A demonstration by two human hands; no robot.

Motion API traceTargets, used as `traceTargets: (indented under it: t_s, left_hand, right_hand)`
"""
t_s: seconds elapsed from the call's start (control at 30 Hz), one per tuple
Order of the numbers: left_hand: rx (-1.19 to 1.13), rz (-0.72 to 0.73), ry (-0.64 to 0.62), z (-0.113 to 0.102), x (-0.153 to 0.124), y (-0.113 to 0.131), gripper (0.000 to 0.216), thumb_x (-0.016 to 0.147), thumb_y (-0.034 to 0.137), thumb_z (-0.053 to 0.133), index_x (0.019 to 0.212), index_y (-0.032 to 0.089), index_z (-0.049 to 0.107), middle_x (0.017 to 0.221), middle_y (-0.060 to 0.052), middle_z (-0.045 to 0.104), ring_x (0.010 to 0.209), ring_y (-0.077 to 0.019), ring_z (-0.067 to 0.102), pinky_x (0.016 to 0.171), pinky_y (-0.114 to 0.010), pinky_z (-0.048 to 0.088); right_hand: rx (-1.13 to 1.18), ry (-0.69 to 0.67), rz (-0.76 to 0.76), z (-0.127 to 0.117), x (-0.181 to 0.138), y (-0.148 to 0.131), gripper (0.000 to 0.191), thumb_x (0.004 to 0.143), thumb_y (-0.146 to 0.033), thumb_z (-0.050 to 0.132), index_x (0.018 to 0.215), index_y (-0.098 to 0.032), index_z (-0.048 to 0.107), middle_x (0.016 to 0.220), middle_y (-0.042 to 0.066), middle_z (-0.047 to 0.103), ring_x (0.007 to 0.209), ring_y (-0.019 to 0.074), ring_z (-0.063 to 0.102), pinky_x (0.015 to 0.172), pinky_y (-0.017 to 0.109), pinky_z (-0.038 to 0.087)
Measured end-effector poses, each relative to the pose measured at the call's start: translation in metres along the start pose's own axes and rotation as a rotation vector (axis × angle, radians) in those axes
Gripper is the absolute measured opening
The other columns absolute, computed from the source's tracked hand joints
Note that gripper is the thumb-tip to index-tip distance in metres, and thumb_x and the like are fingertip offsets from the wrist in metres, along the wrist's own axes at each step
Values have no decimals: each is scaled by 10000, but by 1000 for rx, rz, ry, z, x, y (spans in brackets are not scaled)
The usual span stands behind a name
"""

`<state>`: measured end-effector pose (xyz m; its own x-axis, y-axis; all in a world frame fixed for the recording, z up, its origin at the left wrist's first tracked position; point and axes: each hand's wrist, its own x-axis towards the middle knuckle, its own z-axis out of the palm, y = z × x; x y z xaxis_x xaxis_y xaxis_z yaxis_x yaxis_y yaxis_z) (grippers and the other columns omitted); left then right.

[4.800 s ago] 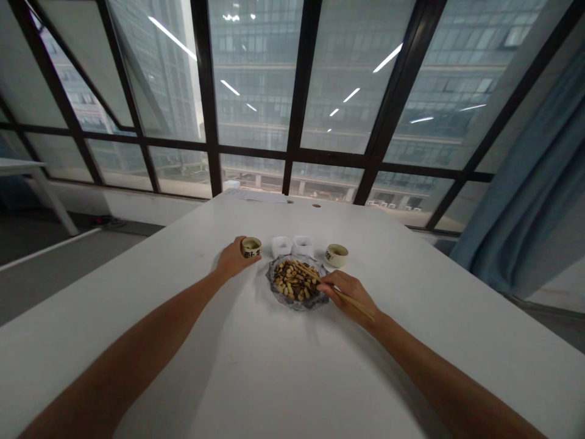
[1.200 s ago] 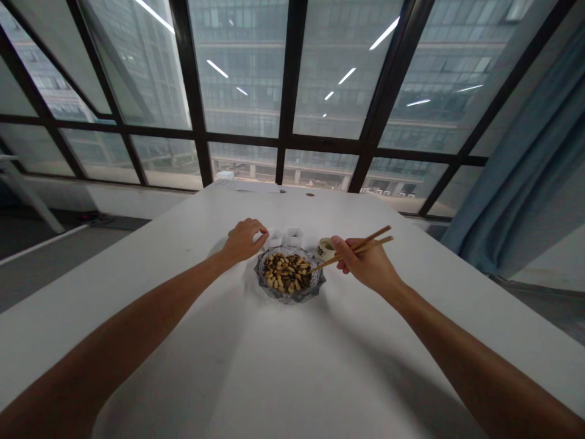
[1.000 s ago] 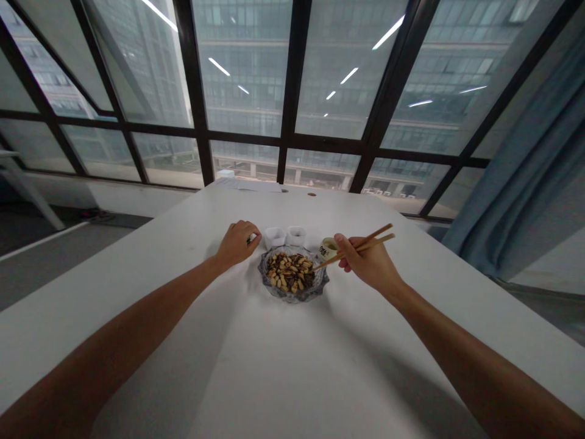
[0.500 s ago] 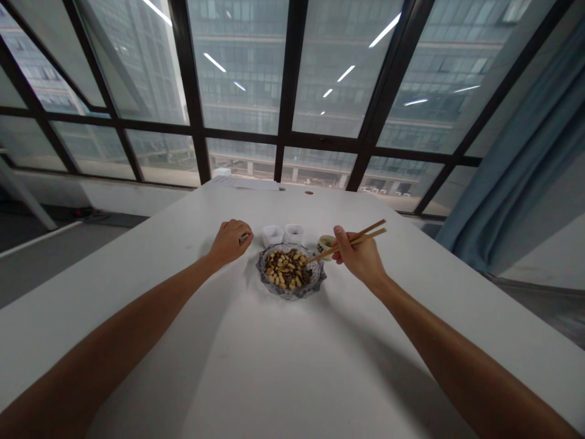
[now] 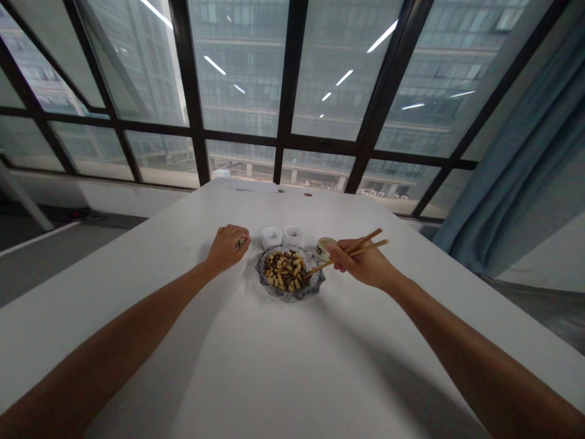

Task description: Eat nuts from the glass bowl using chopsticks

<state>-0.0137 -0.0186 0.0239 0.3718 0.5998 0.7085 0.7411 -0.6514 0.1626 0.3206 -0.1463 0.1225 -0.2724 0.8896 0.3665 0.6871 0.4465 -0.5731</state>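
A glass dish (image 5: pixel 289 293) of mixed nuts and dark seeds sits mid-table. My right hand (image 5: pixel 361 263) grips a pair of wooden chopsticks (image 5: pixel 369 244), their tips reaching the dish's right rim. My left hand (image 5: pixel 227 247) is wrapped round a small cup with dark lettering (image 5: pixel 241 244), almost hidden by the fingers, left of the dish. Behind the dish stand two small white cups (image 5: pixel 271 236). Another lettered cup (image 5: pixel 323 247) is beside my right hand.
The white table (image 5: pixel 283 366) stretches to a wall of dark-framed windows. Papers (image 5: pixel 244 184) lie at its far edge. A blue curtain (image 5: pixel 516 177) hangs on the right. Grey floor lies to the left.
My right hand has dropped slightly and the chopstick tips have come down to the dish's right rim. My left hand stays closed round the small cup.
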Motion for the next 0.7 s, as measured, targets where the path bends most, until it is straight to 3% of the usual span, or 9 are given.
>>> traceTargets:
  t_s: [0.23, 0.33, 0.5, 0.7]
  left_hand:
    - [-7, -76, 79, -2, -1, -2, 175, 944, 330, 520, 889, 231, 653, 1111, -69, 720, 1120, -244, 600, 1016, -446, 385]
    - [15, -165, 126, -1, -3, -7, 174, 924, 351, 548, 1001, 233, 650, 1246, -96, 666, 1213, -275, 559, 1049, -470, 374]
    - [-36, -371, 193, 11, -7, -24, 493, 856, 448, 641, 1260, 192, 522, 1410, -173, 543, 1343, -341, 472, 1109, -517, 367]
    - [-170, -534, 78, 26, -11, -39, 737, 799, 547, 689, 1380, 184, 417, 1444, -196, 509, 1382, -355, 454, 1130, -516, 385]
  right_hand:
    - [40, -53, 0, 5, 0, 7, 576, 909, -692, 504, 661, -195, 656, 553, 39, 669, 496, 150, 639, 449, 231, 473]
    - [182, 56, 87, 5, 2, 12, 641, 819, -795, 538, 679, -183, 665, 521, 42, 661, 439, 150, 615, 418, 242, 484]
    - [394, 330, 245, 9, 4, 28, 707, 688, -864, 609, 632, -160, 656, 467, 62, 642, 359, 144, 569, 359, 249, 469]
    - [436, 362, 259, 22, -1, 39, 713, 699, -872, 587, 647, -165, 665, 479, 66, 652, 380, 160, 597, 375, 266, 499]
